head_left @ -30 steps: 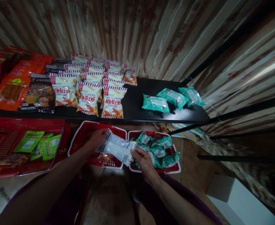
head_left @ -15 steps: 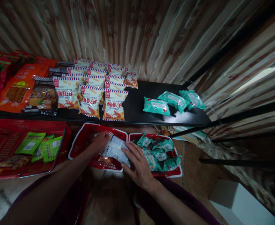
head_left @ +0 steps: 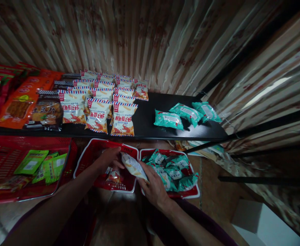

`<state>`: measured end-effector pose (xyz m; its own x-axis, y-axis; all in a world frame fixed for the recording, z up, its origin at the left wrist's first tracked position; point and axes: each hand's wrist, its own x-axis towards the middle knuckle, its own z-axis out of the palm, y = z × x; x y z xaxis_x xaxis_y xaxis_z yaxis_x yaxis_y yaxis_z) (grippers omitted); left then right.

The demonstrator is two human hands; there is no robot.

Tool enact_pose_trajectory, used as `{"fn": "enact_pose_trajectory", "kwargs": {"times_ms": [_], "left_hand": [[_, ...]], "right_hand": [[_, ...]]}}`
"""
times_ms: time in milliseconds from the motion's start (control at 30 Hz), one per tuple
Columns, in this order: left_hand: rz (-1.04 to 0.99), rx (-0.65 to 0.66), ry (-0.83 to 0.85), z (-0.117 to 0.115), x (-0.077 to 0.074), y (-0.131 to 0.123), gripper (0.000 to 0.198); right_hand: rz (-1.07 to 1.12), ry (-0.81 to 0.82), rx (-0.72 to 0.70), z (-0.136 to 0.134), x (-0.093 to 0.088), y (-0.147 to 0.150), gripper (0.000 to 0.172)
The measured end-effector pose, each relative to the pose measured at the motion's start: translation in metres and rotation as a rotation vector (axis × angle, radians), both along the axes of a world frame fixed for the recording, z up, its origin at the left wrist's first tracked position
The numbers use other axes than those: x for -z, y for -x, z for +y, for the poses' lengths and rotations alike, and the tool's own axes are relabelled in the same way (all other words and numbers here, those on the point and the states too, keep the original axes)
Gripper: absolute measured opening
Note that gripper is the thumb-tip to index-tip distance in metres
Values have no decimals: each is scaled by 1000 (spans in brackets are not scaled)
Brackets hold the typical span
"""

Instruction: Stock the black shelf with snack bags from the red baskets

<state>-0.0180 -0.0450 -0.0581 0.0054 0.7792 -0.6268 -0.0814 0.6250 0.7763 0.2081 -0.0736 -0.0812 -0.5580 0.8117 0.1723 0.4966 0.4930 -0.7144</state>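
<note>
A white snack bag [head_left: 133, 166] with a blue-edged top is gripped along its right side by my right hand [head_left: 155, 186]. It is tilted, seen nearly edge-on, above the middle red basket [head_left: 82, 164]. My left hand [head_left: 110, 160] hovers over the same basket with its fingers apart, close to the bag's left end. Below my left hand, another snack bag [head_left: 114, 177] lies inside the basket, partly covered. Several similar white-and-orange snack bags [head_left: 123, 119] stand in rows on the black shelf [head_left: 148, 119].
Teal packets [head_left: 168, 119] lie at the shelf's right, with more teal packets [head_left: 175, 172] in the right basket [head_left: 197, 191]. The left basket [head_left: 1, 150] holds green packets [head_left: 32, 161]. Orange and brown snack packs [head_left: 46, 111] fill the shelf's left. A white box [head_left: 275, 225] stands lower right.
The snack bag has turned from showing its printed back to nearly edge-on. My left hand has let go of it and opened its fingers. My right hand has closed around its side.
</note>
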Motion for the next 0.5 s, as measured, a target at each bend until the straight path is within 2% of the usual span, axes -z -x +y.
{"fn": "enact_pose_trajectory", "kwargs": {"times_ms": [67,167,267,367,500], "left_hand": [[-22,-1,19,-1,-6,2,41],[-22,-19,4,-1,-11,5,46],[-26,-38,-16,-2,-10,3,46],[-126,-20,-41,-4,-10,-2,50],[-240,58,-75,-8,-19,-7,58]], "right_hand": [[99,224,108,2,-4,-1,51],[347,670,262,3,-15,1,54],[597,987,311,2,-26,2,56],[734,1119,315,0,-32,1,54],[804,1184,327,-1,-37,-1,50]]}}
